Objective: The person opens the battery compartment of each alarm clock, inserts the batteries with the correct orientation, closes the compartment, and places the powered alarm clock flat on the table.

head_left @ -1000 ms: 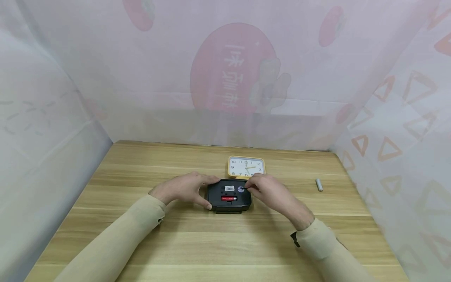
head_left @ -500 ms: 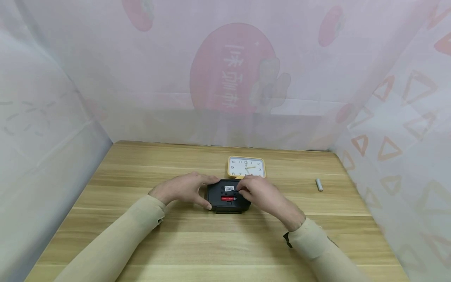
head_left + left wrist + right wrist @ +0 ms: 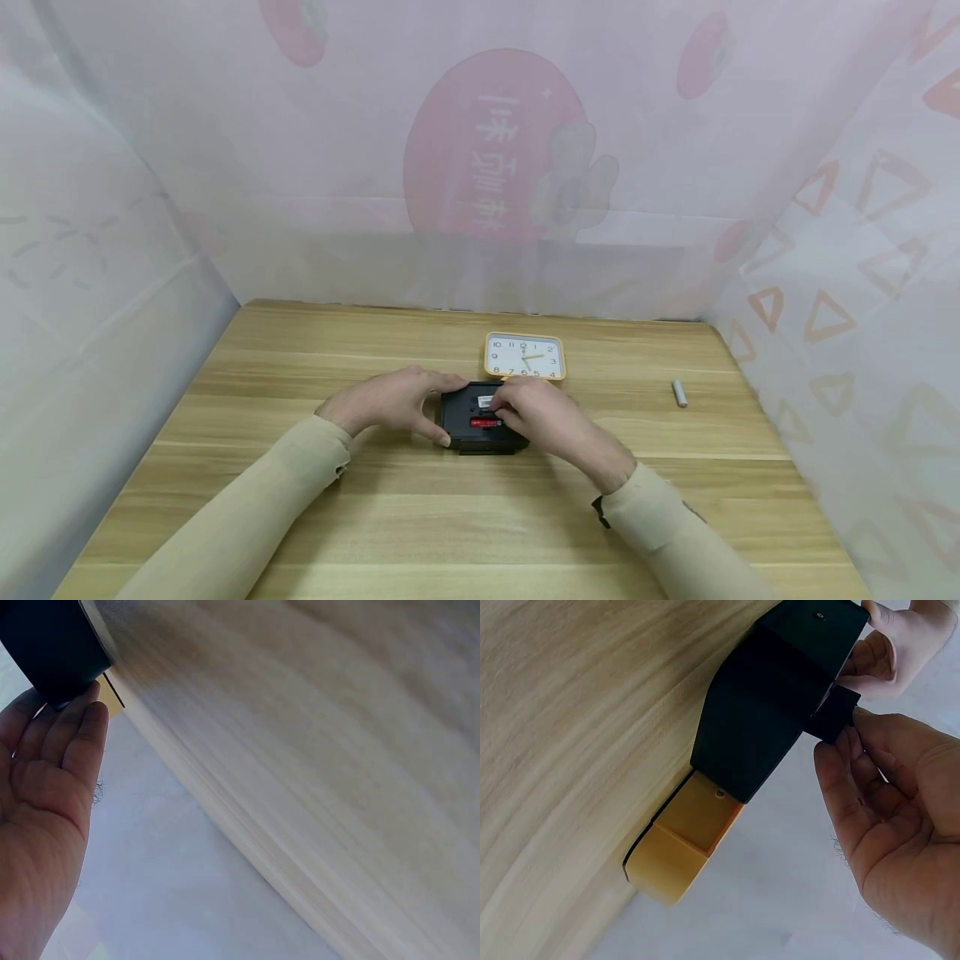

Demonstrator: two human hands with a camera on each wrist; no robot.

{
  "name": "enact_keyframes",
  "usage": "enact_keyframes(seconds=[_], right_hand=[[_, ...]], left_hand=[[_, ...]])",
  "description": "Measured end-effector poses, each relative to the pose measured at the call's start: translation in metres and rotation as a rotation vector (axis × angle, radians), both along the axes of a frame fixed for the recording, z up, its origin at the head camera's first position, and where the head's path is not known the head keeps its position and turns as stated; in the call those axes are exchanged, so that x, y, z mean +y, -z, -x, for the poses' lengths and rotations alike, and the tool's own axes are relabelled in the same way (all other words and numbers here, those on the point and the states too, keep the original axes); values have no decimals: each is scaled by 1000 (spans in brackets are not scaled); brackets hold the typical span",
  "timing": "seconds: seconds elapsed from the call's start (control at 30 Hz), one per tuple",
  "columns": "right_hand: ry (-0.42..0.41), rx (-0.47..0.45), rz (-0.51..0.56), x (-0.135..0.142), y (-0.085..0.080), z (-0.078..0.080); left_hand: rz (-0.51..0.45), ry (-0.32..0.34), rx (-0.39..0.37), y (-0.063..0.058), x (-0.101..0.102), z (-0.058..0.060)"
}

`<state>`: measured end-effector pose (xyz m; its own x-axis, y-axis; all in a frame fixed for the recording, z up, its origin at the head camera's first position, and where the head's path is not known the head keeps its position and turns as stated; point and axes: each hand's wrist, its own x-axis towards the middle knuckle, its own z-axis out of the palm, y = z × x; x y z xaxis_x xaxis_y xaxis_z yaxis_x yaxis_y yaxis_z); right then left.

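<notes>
A black clock lies back side up on the table, with a white barcode label and a red battery in its slot. My left hand holds its left side, thumb at the near corner and fingers at the far one. In the left wrist view these fingers lie against the black case. My right hand pinches a small black battery cover between thumb and fingertips, close over the slot. That hand hides the clock's right part in the head view.
Just behind the black clock lies a yellow-framed clock, face up. A small grey-white cylinder, battery-like, lies on the right of the wooden table. Printed cloth walls stand around the table's back and sides.
My right hand has moved left with the battery cover, from the clock's right edge to over the battery slot. The left hand and the clock have stayed in place.
</notes>
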<state>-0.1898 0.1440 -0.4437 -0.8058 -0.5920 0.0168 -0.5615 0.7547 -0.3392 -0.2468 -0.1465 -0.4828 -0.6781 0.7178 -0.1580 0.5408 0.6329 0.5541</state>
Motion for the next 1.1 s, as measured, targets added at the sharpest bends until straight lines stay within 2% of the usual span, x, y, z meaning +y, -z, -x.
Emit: enact_keyframes(seconds=[0.57, 1.1], right_hand=[[-69, 53, -33, -14, 6, 0], [-60, 107, -79, -18, 12, -3]], left_hand=[[-6, 7, 8, 0, -1, -1], [-12, 13, 13, -1, 0, -1]])
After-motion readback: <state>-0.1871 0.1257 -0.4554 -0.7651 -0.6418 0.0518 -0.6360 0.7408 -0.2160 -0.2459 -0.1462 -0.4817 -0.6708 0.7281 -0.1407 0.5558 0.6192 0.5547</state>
